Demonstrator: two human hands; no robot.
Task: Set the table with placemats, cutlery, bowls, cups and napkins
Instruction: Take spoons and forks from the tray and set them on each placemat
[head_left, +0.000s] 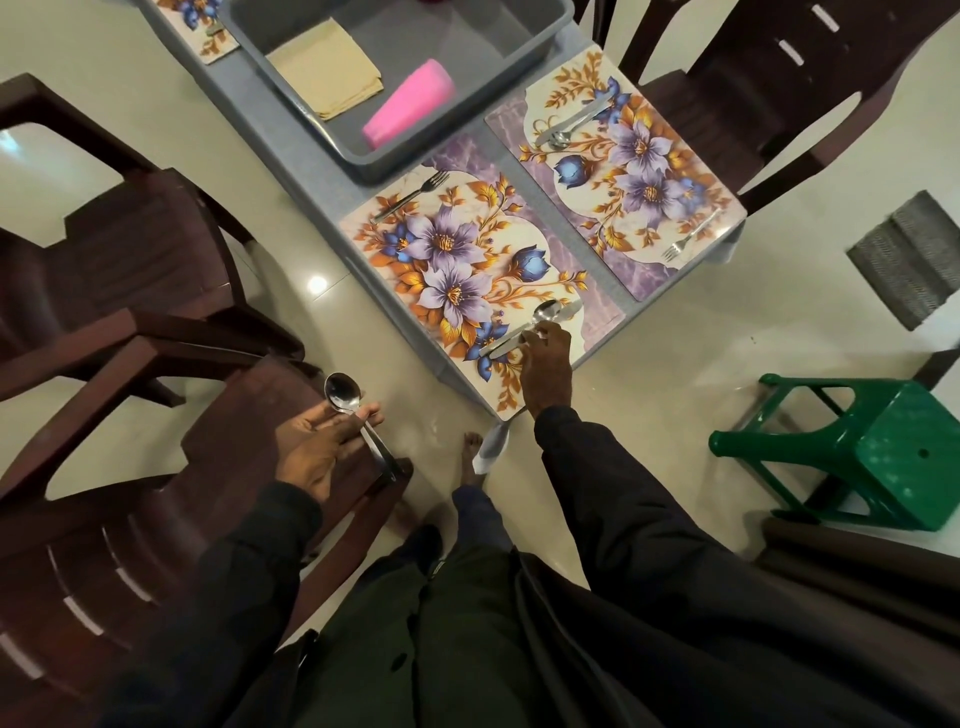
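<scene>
The grey table (311, 156) carries a grey tub (493, 52) at its middle, with three flowered mats around it. The near placemat (457, 260) lies skewed at the table's corner, and its lowest corner seems to jut past the edge. That is the likeliest trouble: weight or a nudge on that overhang could tip or slide the mat and spill the cutlery onto the floor. The far placemat (639, 171) already holds its own fork, spoon and knife. Folded beige napkins (327, 67) and a pink cup (410, 104) wait in the tub. No bowls are in view.

The right hand (545, 364) reaches over the near mat's lower end, fingers bent down and pinching the handle of the near spoon (545, 313), which lies close beside a knife (506, 343). A careless drag could push the two askew.

The left hand (317, 447) hangs over a brown chair (130, 260), palm up, gripping the spare spoon (340, 392) by its handle between thumb and fingers. That loose hold could let it slip.

Both spoons are plain polished steel, bowls facing up. A fork (413, 196) lies on the mat's far end.
</scene>
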